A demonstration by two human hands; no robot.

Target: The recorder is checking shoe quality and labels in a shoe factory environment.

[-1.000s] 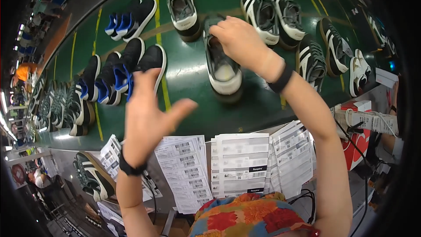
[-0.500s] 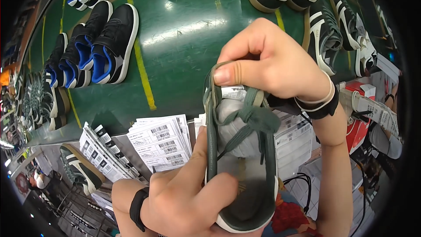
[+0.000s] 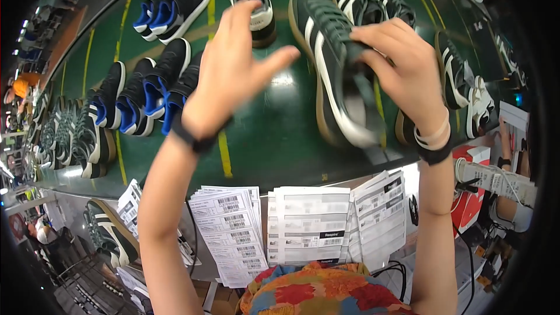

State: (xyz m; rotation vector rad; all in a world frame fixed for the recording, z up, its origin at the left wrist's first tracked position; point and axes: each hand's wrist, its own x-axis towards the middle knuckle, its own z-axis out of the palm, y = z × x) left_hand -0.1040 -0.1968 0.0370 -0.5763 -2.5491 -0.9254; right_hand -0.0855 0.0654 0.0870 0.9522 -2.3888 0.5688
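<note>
My right hand [image 3: 402, 67] is closed on a dark green sneaker [image 3: 318, 41] with white side stripes, pinching it near the collar and tongue. The sneaker is tilted over the green table, toe pointing away, its heel end smeared by motion. To the left, my left hand [image 3: 233, 76] is raised with fingers spread and nothing in it. Just past its fingertips stands another dark sneaker [image 3: 262, 20] with a white heel and gum sole.
Black shoes with blue linings [image 3: 154, 90] stand in rows on the green table [image 3: 268, 157] at left. More striped sneakers [image 3: 452, 73] stand at right. Printed label sheets [image 3: 236, 239] hang at the near edge. A red box [image 3: 475, 169] and a power strip [image 3: 496, 178] are at right.
The sneaker has gone from close in front of me to out over the table, in my right hand. My left hand has let go of it and moved forward, fingers apart.
</note>
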